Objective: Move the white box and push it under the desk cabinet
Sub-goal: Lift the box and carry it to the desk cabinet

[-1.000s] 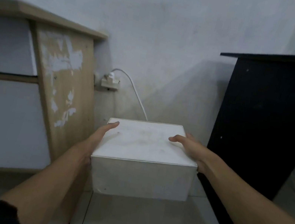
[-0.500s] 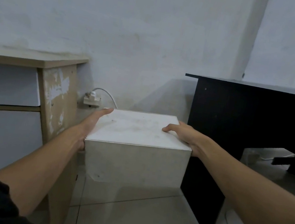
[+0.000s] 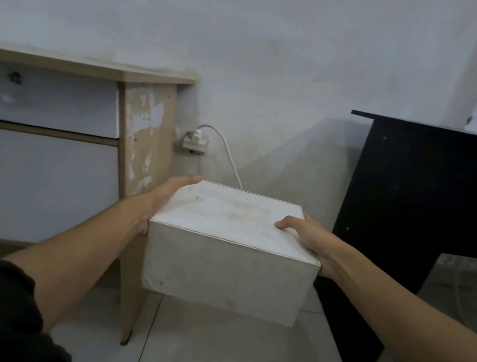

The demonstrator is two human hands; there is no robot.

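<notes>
I hold a white box (image 3: 227, 261) in the air above the tiled floor, between two pieces of furniture. My left hand (image 3: 165, 197) presses flat against its left side, fingers reaching along the top edge. My right hand (image 3: 306, 236) clasps the right side, thumb resting on the lid. The box is slightly tilted, its right end lower. The wooden desk cabinet (image 3: 56, 150) with white drawer fronts stands to the left; its worn side panel is just beside my left wrist.
A black desk (image 3: 400, 208) stands to the right, close to the box. On the wall behind, a socket (image 3: 194, 143) holds a plug with a white cable (image 3: 228, 157) running down behind the box. Pale tiled floor (image 3: 217, 357) lies below.
The box has come up and back from the wall, away from the floor, with both hands still on its sides. The view has risen and widened, showing more of the cabinet.
</notes>
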